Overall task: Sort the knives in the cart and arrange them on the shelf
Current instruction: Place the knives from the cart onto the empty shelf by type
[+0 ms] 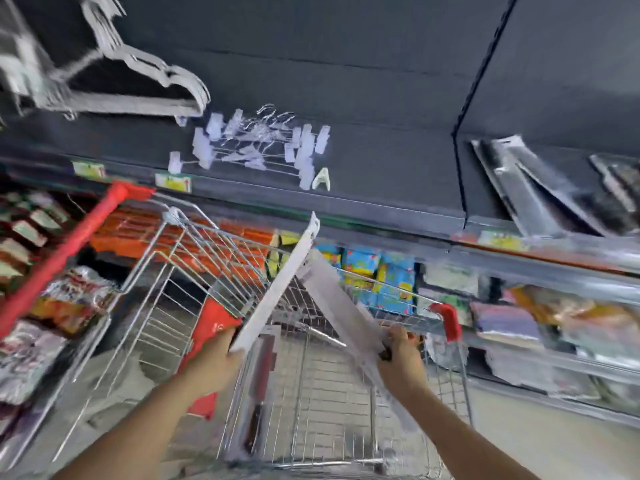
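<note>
Grip closed on both sides: left hand (221, 353) clasps the bottom of one white knife pack (277, 289), right hand (402, 353) clasps a second knife pack (337, 299), both tilted above the wire cart (194, 258); another knife (259, 393) lies inside.

Silver wire cart (194, 271) with red handle (65, 252); white knife packs (277, 289); dark grey shelf (346, 199)

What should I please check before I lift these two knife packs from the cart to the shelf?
1. Left hand grips the left pack: ok.
2. Right hand grips the right pack: ok.
3. Both packs the same kind: cannot tell, blurred.
4. Room on the shelf beside the shelved packs: ok.
5. Cart emptied: not ok, another pack lies inside.
</note>
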The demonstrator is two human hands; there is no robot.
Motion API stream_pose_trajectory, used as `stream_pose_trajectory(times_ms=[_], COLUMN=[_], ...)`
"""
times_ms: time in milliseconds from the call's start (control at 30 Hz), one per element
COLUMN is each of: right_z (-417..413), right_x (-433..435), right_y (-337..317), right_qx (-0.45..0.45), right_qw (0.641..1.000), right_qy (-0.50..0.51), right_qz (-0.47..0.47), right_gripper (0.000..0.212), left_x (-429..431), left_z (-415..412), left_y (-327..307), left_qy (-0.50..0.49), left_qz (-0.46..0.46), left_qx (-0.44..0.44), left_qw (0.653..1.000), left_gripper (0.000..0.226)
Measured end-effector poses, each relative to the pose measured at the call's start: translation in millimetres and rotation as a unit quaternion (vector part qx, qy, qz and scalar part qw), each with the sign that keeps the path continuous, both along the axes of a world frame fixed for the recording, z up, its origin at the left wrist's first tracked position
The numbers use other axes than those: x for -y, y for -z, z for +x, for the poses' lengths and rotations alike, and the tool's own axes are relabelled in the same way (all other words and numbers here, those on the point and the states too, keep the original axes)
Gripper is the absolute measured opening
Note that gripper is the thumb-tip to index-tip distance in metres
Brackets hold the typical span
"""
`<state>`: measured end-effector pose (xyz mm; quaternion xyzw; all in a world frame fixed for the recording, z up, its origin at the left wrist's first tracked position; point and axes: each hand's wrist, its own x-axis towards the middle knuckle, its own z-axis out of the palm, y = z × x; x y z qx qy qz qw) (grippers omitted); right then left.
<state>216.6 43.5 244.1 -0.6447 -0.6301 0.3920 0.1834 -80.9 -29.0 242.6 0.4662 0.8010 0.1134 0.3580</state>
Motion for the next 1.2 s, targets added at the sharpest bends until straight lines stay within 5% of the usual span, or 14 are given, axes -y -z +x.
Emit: stream_pose_trajectory(times_ms=[400,900,1200], right_z=[100.3,341.2,393.1], right_x=[-29.7,-96.0,-142.5], right_y=[-96.3,-149.7,-154.7], right_qx=[-0.089,-0.086,-0.063], right_qw=[0.991,0.987,0.991], right_qy=[0.027,0.051,0.068], right_qz=[0.093,0.125,0.098], right_gripper=[0.026,0.042,0.046], left_x=[-60.2,-127.0,-194.3], left_z=[153.0,406.3,442.4], left_y=[-136.1,-171.3,-183.3], left_qy=[0.071,-0.073,-0.106], left_qz=[0.133,0.222,0.248], left_qx=[0.014,0.168,0.092], left_qw=[0.989,0.958,0.959], left_gripper=[0.048,0.026,0.030])
